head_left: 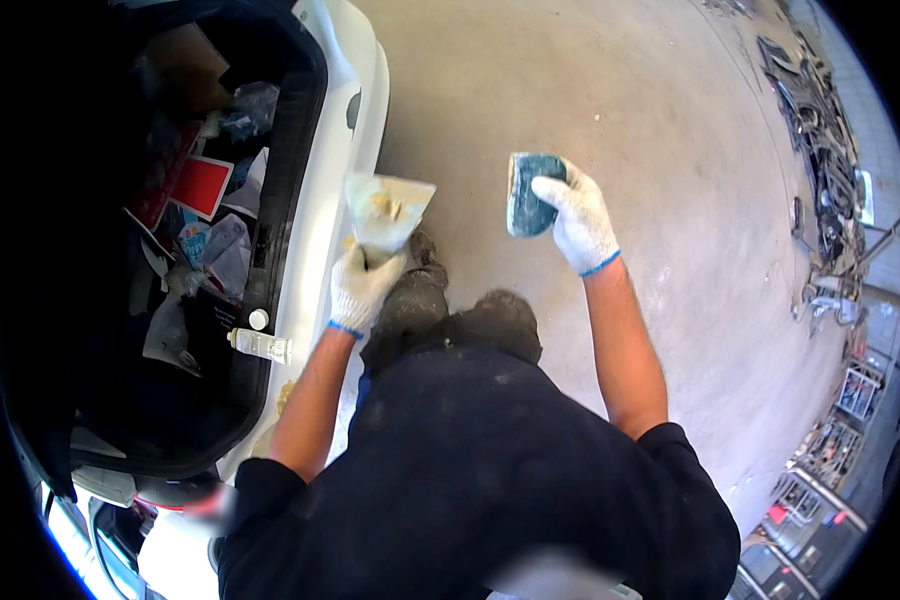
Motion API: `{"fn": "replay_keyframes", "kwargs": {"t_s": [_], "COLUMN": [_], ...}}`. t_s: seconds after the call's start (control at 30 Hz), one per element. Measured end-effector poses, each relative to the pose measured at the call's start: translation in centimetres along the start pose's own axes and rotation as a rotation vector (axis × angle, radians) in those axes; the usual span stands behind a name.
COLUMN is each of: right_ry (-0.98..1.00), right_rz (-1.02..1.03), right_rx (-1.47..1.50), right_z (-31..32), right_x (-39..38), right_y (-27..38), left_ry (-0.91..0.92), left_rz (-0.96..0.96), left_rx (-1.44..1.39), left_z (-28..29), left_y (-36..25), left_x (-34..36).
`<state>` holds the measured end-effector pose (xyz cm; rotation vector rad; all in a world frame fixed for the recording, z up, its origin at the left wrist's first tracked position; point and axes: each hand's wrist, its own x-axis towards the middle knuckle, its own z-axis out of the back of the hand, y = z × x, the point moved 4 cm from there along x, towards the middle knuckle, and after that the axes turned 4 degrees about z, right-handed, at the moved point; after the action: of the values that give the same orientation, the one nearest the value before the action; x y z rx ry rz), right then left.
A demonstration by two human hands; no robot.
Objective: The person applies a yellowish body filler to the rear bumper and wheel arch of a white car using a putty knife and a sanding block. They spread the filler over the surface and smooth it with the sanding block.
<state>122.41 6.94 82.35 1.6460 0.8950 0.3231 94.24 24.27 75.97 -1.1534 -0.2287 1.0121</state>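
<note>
My left hand (362,282), in a white knit glove, grips the handle of a wide putty spreader (388,210) smeared with yellowish filler, held above the white rear bumper (315,215) of a car. My right hand (577,218), also gloved, holds a dark teal sanding block (526,195) out over the concrete floor. Both forearms are bare and rise from my dark shirt. My dusty dark shoes (425,295) show below the hands.
An open car boot (205,250) on the left holds loose papers, a red card, rags and a small clear bottle (260,345). Grey concrete floor (590,90) spreads ahead and right. Stacked car parts and metal racks (820,150) line the far right.
</note>
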Motion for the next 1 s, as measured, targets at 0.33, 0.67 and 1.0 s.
{"fn": "replay_keyframes", "kwargs": {"t_s": [0.33, 0.67, 1.0], "right_ry": [0.09, 0.382, 0.298], "right_rz": [-0.157, -0.431, 0.24], "right_rx": [0.037, -0.24, -1.089], "right_z": [-3.3, -14.0, -21.0], "right_x": [20.9, 34.2, 43.7], "right_y": [0.9, -6.9, -21.5], "left_ry": [-0.086, -0.614, -0.636], "left_rz": [0.151, 0.362, 0.158], "left_rx": [-0.117, -0.245, 0.175], "left_z": [0.2, 9.1, 16.1], "left_y": [-3.9, 2.6, 15.4], "left_x": [14.4, 14.5, 30.9]}}
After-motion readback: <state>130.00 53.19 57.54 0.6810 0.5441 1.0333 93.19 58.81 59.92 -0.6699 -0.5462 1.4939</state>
